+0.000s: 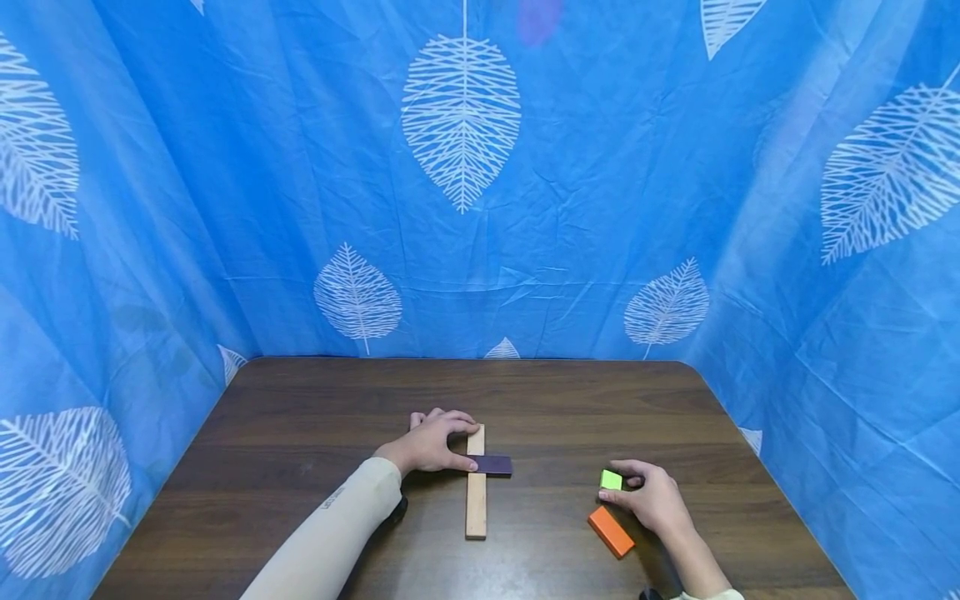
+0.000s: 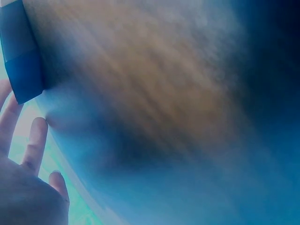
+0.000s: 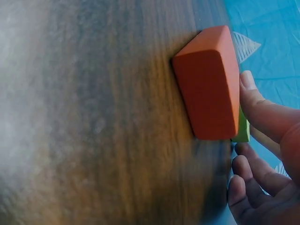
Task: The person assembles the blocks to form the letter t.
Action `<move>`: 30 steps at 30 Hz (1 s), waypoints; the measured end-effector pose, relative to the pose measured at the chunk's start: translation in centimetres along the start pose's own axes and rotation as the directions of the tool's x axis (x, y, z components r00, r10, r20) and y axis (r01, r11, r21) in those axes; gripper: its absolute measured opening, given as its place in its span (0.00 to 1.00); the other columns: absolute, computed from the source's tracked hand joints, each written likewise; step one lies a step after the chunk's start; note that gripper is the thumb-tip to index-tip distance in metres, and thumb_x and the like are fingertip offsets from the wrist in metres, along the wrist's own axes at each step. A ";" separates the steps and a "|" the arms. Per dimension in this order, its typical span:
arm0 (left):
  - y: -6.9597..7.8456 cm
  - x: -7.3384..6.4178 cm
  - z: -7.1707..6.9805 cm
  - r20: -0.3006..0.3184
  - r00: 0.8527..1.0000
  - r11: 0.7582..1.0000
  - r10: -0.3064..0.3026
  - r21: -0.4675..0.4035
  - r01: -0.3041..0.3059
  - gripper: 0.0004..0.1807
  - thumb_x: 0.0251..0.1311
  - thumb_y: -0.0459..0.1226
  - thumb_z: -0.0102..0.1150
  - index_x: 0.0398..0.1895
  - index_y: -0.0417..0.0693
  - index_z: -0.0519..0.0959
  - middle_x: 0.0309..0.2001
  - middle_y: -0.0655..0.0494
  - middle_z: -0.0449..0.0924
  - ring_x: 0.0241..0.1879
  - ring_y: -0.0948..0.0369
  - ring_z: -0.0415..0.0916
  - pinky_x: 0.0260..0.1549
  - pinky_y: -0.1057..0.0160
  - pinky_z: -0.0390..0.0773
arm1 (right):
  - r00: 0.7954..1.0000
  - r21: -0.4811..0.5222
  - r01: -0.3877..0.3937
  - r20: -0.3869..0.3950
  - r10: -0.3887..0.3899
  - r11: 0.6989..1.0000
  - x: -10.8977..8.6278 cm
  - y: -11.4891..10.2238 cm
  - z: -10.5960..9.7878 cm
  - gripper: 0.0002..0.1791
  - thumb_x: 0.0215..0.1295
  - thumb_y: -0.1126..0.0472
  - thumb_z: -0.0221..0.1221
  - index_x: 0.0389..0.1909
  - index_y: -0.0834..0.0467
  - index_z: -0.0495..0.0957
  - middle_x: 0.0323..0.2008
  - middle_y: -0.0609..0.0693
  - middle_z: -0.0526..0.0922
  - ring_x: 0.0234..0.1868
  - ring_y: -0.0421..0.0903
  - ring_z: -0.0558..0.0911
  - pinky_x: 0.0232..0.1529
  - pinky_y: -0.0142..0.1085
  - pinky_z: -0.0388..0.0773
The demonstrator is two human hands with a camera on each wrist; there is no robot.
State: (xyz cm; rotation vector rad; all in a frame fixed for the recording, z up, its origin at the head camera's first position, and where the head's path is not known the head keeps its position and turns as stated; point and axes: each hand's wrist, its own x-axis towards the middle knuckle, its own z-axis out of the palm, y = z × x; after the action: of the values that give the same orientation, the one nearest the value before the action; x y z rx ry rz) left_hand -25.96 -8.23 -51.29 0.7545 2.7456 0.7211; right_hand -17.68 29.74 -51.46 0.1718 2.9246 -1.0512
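Observation:
A light wooden strip lies lengthwise on the table, with a dark purple block crossing its middle and sticking out to the right. My left hand reaches in from the left; its thumb touches the purple block's left end and its index fingertip is at the strip's far end. In the left wrist view, a dark block shows beside fairly straight fingers. To the right, my right hand pinches a small bright green block between thumb and fingers. Just nearer lies an orange block, hiding most of the green one in the right wrist view.
The dark wood-grain table runs back to a blue curtain with white leaf prints, which hangs along the back and both sides. In the right wrist view the orange block stands large between the camera and the fingers.

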 end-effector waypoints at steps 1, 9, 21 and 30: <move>0.0 0.0 0.0 0.003 1.000 1.000 -0.003 0.003 0.003 0.38 0.52 0.62 0.71 0.66 0.59 0.78 0.66 0.63 0.72 0.61 0.56 0.65 0.53 0.45 0.55 | 1.000 0.003 0.001 -0.004 -0.001 1.000 -0.1 0.1 0.0 0.35 0.42 0.49 0.81 0.52 0.61 0.85 0.39 0.51 0.85 0.43 0.51 0.81 0.45 0.51 0.76; 0.1 -0.1 0.0 0.005 1.000 1.000 -0.003 -0.005 0.003 0.38 0.52 0.61 0.71 0.66 0.58 0.78 0.66 0.62 0.72 0.61 0.55 0.65 0.53 0.45 0.55 | 0.999 0.006 0.018 -0.027 -0.018 1.000 -0.5 0.3 0.3 0.31 0.45 0.53 0.80 0.50 0.62 0.85 0.40 0.55 0.86 0.44 0.54 0.82 0.46 0.52 0.77; -0.1 0.0 0.0 0.000 1.000 1.000 0.000 -0.008 0.000 0.38 0.52 0.61 0.71 0.66 0.58 0.78 0.66 0.63 0.72 0.62 0.56 0.65 0.53 0.45 0.55 | 0.997 0.014 0.049 -0.063 -0.048 0.999 -0.8 0.3 0.4 0.27 0.48 0.53 0.79 0.48 0.62 0.86 0.37 0.52 0.87 0.42 0.54 0.84 0.43 0.51 0.79; -0.1 0.0 0.1 0.000 1.000 1.000 -0.004 -0.012 0.004 0.38 0.52 0.61 0.71 0.66 0.58 0.78 0.66 0.63 0.71 0.64 0.54 0.64 0.55 0.44 0.54 | 0.997 0.041 0.062 -0.038 -0.060 0.997 -1.4 -1.3 0.5 0.27 0.46 0.51 0.79 0.46 0.61 0.86 0.35 0.48 0.85 0.39 0.48 0.83 0.38 0.45 0.79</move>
State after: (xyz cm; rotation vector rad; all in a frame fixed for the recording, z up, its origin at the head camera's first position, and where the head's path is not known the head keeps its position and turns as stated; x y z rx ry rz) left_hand -25.95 -8.23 -51.40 0.7456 2.7401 0.7360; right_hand -16.40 28.30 -50.91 0.1047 2.9601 -1.1310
